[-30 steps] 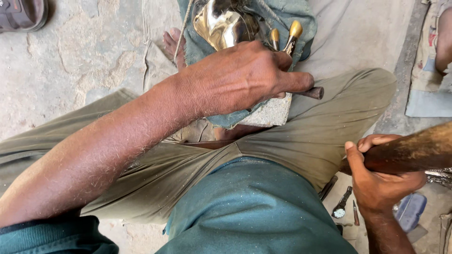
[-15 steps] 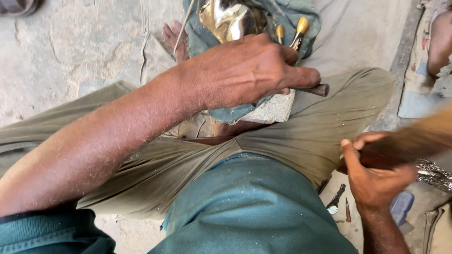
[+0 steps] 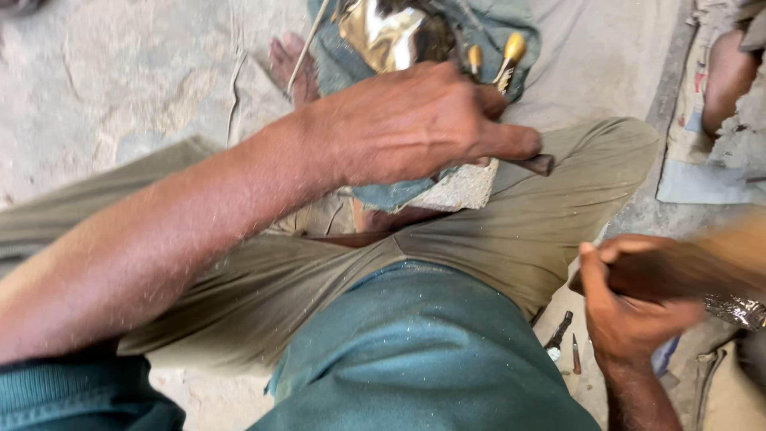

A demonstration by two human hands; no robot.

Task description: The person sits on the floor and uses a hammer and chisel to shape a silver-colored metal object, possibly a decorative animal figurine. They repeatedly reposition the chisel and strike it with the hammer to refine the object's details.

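Head view, looking down on crossed legs in olive trousers (image 3: 511, 231) and a teal shirt (image 3: 423, 359). Left hand (image 3: 415, 120) at 12 o'clock, fingers curled shut round a dark tool (image 3: 539, 164), only its blunt tip showing past the fingertips toward 3 o'clock. Just beneath the hand, a pale gritty slab (image 3: 459, 190) half wrapped in teal cloth (image 3: 391, 193), resting on the lap. Beyond the knuckles, at 12 to 1 o'clock, a crumpled shiny gold-coloured sheet (image 3: 383, 36) lying on more teal cloth, with two yellow-handled tools (image 3: 511, 52) standing just beside it.

Right hand (image 3: 630, 307) at 4 o'clock, closed tight on a brown wooden handle (image 3: 694, 267) that runs off toward 3 o'clock, blurred at its far end. A strip of silvery patterned metal (image 3: 734, 310) just under that handle. Small dark metal punches (image 3: 562, 339) on the ground near 5 o'clock, beside the wrist. A light blue flat packet-like shape (image 3: 690, 182) at 2 o'clock, on the ground; print not legible. Bare foot (image 3: 287, 64) at 11 o'clock, against grey stone floor (image 3: 120, 88).
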